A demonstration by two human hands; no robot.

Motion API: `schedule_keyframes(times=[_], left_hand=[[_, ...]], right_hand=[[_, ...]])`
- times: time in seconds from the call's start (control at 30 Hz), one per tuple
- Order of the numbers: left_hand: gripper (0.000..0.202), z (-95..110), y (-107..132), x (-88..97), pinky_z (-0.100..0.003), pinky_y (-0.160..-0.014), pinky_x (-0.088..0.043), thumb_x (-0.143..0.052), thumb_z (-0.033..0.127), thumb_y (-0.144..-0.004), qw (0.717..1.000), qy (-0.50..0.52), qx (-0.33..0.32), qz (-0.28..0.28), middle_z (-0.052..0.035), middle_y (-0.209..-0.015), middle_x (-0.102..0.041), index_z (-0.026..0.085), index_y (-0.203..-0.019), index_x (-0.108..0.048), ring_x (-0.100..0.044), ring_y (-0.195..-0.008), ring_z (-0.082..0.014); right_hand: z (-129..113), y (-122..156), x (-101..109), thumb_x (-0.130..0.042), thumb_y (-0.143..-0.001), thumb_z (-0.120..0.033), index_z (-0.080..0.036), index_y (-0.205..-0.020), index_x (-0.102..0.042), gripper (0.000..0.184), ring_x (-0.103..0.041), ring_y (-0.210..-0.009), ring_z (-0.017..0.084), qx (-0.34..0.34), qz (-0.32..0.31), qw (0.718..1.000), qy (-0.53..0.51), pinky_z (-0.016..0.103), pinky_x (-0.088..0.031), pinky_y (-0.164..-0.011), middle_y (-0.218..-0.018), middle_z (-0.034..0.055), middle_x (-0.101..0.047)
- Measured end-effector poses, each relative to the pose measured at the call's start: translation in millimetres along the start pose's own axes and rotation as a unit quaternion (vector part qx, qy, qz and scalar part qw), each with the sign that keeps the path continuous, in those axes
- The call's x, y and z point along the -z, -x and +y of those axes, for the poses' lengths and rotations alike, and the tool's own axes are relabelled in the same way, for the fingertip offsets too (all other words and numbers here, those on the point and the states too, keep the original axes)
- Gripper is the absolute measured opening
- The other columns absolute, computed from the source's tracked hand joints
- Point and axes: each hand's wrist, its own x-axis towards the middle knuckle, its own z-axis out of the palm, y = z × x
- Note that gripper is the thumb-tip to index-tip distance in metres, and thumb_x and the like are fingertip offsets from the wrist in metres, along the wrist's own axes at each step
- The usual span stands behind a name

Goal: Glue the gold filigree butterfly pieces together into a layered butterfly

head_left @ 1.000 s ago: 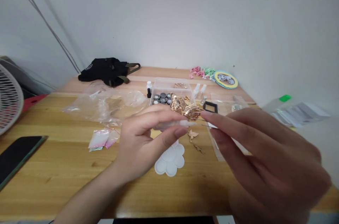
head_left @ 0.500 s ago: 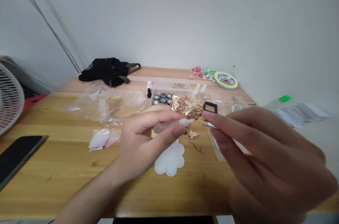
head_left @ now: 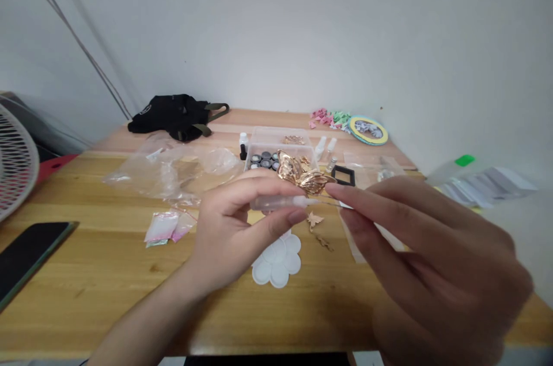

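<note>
My left hand point(head_left: 237, 222) pinches a slim transparent plastic applicator bottle point(head_left: 276, 202) between thumb and fingers, and its thin metal needle tip points right. Just above it, a gold openwork butterfly ornament point(head_left: 300, 176) is held up. My right hand point(head_left: 425, 251) pinches a thin metal tool, probably tweezers point(head_left: 332, 202), close to the ornament; the fingers hide most of it. Two small gold leaf-shaped pieces point(head_left: 315, 219) lie on the wooden table point(head_left: 86, 279) below my hands, beside a white flower-shaped palette point(head_left: 276, 262).
A transparent box of small jars point(head_left: 263, 150) stands behind my hands. Plastic bags point(head_left: 168, 173), glitter sachets point(head_left: 168, 226), a phone point(head_left: 30, 256), small bottles point(head_left: 324, 148), a black frame point(head_left: 343, 176) and paper butterflies point(head_left: 330, 119) surround them. A fan point(head_left: 12, 161) stands at far left.
My right hand has shifted slightly left and sits a little lower. The applicator bottle in my left hand now shows sharper and more level beneath the gold ornament.
</note>
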Motion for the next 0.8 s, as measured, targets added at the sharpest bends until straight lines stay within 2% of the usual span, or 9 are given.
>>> schedule_keyframes(times=[0.33,0.5,0.8], left_hand=[[0.016,0.5,0.0,-4.7,-0.020,-0.062,-0.055,-0.079,0.014,-0.070,0.999,0.001,0.001,0.044,0.0028,-0.080,-0.073,0.024,-0.078,-0.071,-0.066,-0.072,-0.0113],[0.017,0.2,0.5,-5.5,-0.018,-0.059,-0.052,-0.078,0.012,-0.071,0.999,0.006,-0.001,0.038,0.0047,-0.076,-0.070,0.024,-0.078,-0.069,-0.062,-0.066,-0.0084],[0.013,0.3,0.8,-6.6,-0.020,-0.057,-0.051,-0.077,0.015,-0.073,0.999,0.017,0.021,0.045,0.0036,-0.077,-0.069,0.023,-0.079,-0.069,-0.058,-0.061,-0.0086]], right_hand=[[-1.9,2.9,-0.3,-0.065,-0.085,-0.013,-0.022,-0.108,-0.071,0.025,-0.059,-0.067,0.011,-0.005,-0.003,0.998,0.066,0.026,-0.044,-0.056,-0.075,-0.0010,-0.068],[-1.0,2.8,0.1,-0.064,-0.085,-0.013,-0.021,-0.107,-0.071,0.025,-0.060,-0.067,0.011,-0.004,-0.010,0.998,0.055,0.026,-0.043,-0.055,-0.075,-0.0009,-0.067],[-1.4,2.4,-3.7,-0.064,-0.084,-0.010,-0.020,-0.108,-0.070,0.027,-0.060,-0.067,0.013,0.007,0.006,0.998,0.059,0.027,-0.045,-0.057,-0.074,0.0000,-0.067]])
